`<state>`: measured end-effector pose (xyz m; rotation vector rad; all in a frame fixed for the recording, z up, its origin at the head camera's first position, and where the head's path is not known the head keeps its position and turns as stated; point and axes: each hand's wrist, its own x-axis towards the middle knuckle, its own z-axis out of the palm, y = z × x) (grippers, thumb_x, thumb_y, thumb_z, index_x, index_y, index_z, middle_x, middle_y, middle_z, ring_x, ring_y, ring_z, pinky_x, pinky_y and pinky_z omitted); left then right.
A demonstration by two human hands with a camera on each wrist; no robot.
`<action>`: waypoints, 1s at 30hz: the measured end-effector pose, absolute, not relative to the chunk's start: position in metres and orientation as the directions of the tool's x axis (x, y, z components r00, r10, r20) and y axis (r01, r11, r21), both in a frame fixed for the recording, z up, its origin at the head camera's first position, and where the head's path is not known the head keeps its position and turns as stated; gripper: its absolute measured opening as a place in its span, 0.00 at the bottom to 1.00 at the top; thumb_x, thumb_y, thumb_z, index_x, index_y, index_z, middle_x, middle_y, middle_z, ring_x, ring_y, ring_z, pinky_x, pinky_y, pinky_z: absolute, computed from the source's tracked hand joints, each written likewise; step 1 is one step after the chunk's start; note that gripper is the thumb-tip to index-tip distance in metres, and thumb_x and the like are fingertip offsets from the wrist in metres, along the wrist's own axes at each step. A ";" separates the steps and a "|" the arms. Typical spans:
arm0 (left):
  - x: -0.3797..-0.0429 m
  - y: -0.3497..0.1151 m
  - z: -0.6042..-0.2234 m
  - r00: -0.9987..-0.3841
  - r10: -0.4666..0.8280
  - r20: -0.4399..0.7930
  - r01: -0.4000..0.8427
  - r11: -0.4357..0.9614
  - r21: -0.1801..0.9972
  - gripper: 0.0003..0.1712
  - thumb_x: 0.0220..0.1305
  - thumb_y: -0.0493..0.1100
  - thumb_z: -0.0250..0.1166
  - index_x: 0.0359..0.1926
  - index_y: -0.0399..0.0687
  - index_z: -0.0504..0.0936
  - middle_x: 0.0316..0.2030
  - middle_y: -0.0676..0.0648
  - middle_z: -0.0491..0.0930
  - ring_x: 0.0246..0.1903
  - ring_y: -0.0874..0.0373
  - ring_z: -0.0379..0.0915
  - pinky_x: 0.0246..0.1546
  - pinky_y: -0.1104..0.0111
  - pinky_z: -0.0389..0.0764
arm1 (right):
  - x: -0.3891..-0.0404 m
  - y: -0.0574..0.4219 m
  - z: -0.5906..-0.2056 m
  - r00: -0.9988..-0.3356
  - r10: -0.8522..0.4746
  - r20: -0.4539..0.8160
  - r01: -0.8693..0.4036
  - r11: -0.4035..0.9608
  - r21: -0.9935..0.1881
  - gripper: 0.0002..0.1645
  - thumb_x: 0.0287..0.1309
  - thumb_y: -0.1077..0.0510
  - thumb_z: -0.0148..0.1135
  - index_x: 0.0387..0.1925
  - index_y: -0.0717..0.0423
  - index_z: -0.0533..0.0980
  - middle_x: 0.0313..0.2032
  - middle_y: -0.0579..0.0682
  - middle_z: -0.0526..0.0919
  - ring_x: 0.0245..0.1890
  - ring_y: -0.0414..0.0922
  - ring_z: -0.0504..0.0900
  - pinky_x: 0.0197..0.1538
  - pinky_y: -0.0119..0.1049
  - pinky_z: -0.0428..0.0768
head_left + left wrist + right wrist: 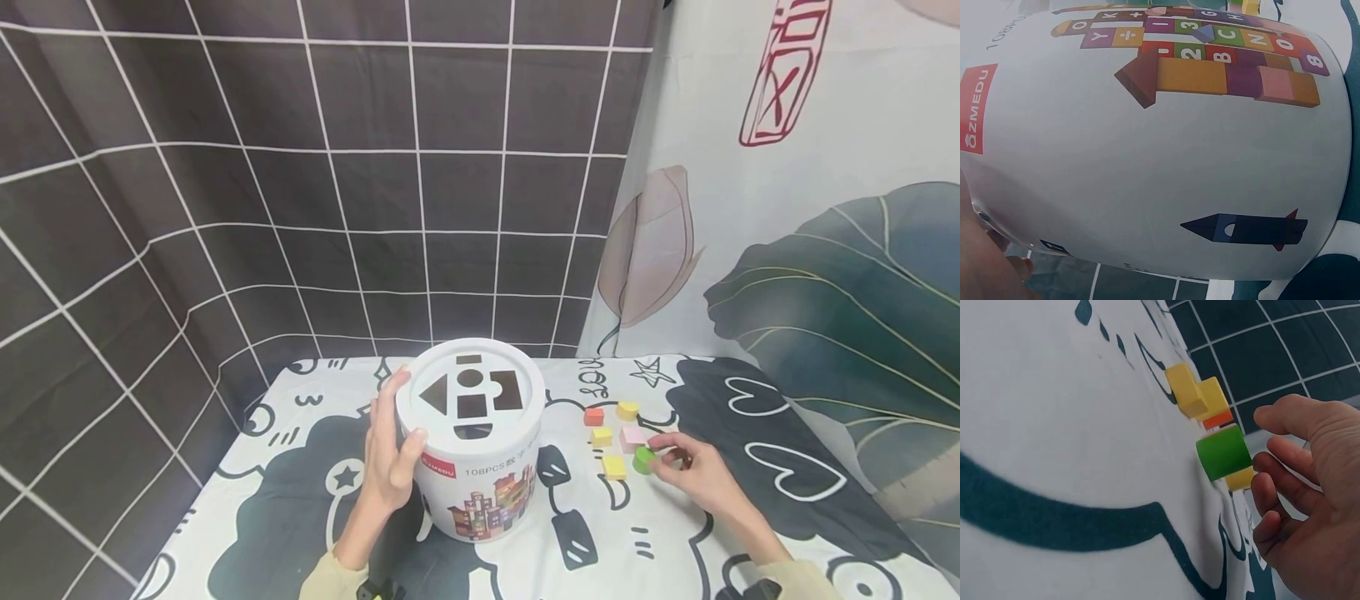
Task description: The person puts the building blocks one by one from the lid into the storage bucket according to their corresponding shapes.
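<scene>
A white toy-block bucket [480, 483] stands upright, its round lid [408, 400] cut with shaped holes. My left hand [392, 454] rests against the bucket's left side, fingers fairly straight up by the lid's rim. In the left wrist view the bucket's printed wall [1116, 156] fills most of the picture. To the right, my right hand [697, 471] is beside a green cylinder block [1224, 453], fingers loosely bent and not closed round it; whether a fingertip touches it I cannot tell. A pink block [632, 438] sits just behind the cylinder.
Near the cylinder lie yellow blocks [613, 467] and a red block [593, 417]. A patterned white-and-dark cloth [637, 542] covers the table. Behind it hang a dark gridded curtain [465, 192] and a leaf-print curtain [690, 100].
</scene>
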<state>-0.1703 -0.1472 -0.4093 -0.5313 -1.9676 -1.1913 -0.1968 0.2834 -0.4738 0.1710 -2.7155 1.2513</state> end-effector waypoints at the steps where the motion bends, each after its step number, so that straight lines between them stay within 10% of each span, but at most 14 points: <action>1: -0.171 -0.147 -0.409 -0.622 -0.035 0.782 0.677 0.477 0.560 0.41 0.53 0.49 0.50 0.69 0.36 0.65 0.68 0.40 0.68 0.61 0.42 0.64 0.51 0.44 0.63 | -0.197 0.284 -0.475 -0.983 -0.038 0.180 -0.161 0.649 -0.743 0.21 0.49 0.64 0.74 0.46 0.63 0.80 0.40 0.53 0.84 0.32 0.41 0.77 0.34 0.33 0.71; 15: -0.171 -0.147 -0.409 -0.606 -0.028 0.795 0.689 0.481 0.542 0.40 0.54 0.49 0.50 0.69 0.37 0.65 0.68 0.39 0.68 0.66 0.43 0.64 0.66 0.40 0.45 | -0.198 0.284 -0.482 -0.995 0.006 0.099 -0.067 0.692 -0.719 0.26 0.48 0.62 0.72 0.50 0.66 0.78 0.35 0.50 0.81 0.32 0.45 0.75 0.34 0.34 0.72; 30: -0.171 -0.147 -0.409 -0.606 -0.030 0.795 0.688 0.483 0.542 0.41 0.54 0.50 0.50 0.69 0.36 0.65 0.68 0.40 0.68 0.64 0.42 0.65 0.61 0.44 0.55 | -0.203 0.282 -0.486 -0.994 0.030 0.106 -0.054 0.708 -0.704 0.26 0.46 0.62 0.74 0.49 0.65 0.79 0.32 0.49 0.81 0.31 0.45 0.75 0.33 0.35 0.71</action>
